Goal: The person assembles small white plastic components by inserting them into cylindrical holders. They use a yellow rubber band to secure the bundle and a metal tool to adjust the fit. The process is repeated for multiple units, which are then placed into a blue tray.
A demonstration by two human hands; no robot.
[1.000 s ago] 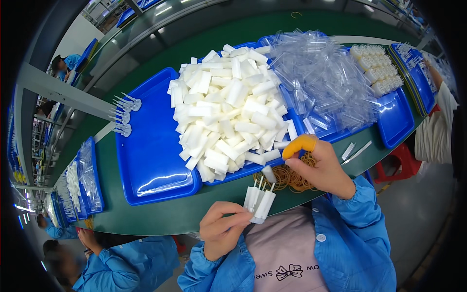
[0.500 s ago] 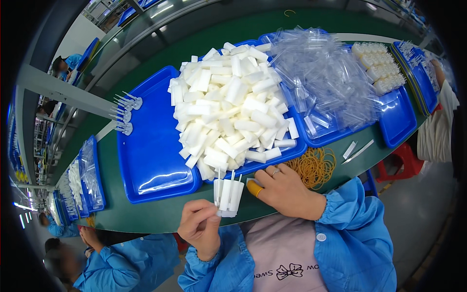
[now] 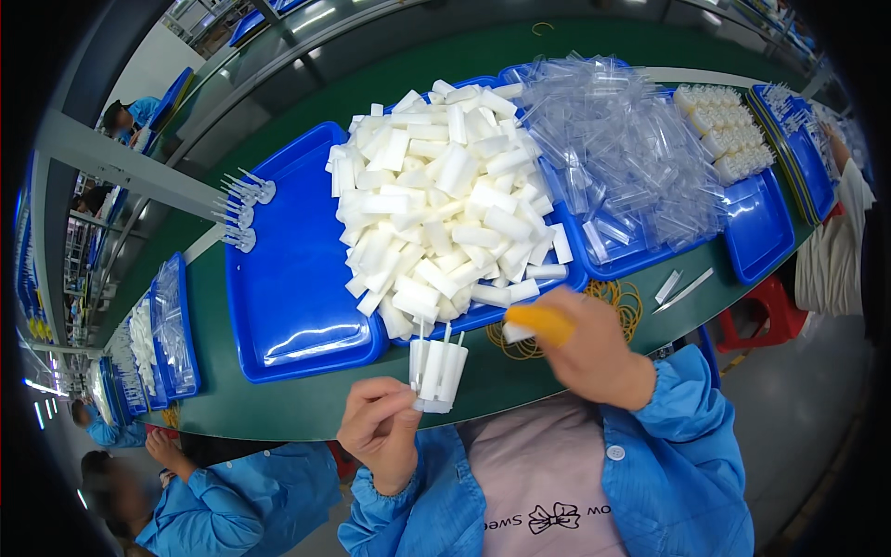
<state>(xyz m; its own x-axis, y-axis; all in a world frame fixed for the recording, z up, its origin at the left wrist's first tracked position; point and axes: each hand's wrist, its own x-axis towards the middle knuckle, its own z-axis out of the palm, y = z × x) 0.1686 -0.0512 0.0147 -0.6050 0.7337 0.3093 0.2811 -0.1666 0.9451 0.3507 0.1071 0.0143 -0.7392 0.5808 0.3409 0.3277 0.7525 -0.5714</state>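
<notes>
Green worktable (image 3: pixel 306 418), smooth, its long edges bowed by the lens. On it a glossy blue plastic tray (image 3: pixel 288 278), bare on its left half; the right half carries a heap of white tubes (image 3: pixel 445 204), short, matte, blocky, piled loosely. To the right, a second blue tray under a mound of clear plastic sleeves (image 3: pixel 622 158), thin and glinting, single pieces hard to tell apart. Left hand (image 3: pixel 382 432) raised at the near table edge, wrist bent, fingers and thumb pinched together on a small bundle of white tubes (image 3: pixel 436 371), held upright with thin stems sticking out of the top. Right hand (image 3: pixel 594 357) just to the right of it, blurred, back of hand up; an orange finger cot (image 3: pixel 538 323) covers one finger, which with the thumb appears closed on a single white piece; the other fingers cannot be made out. Yellow rubber bands (image 3: pixel 626 302) lie in a tangle on the table, partly hidden behind that hand. Both sleeves blue, cuffed.
</notes>
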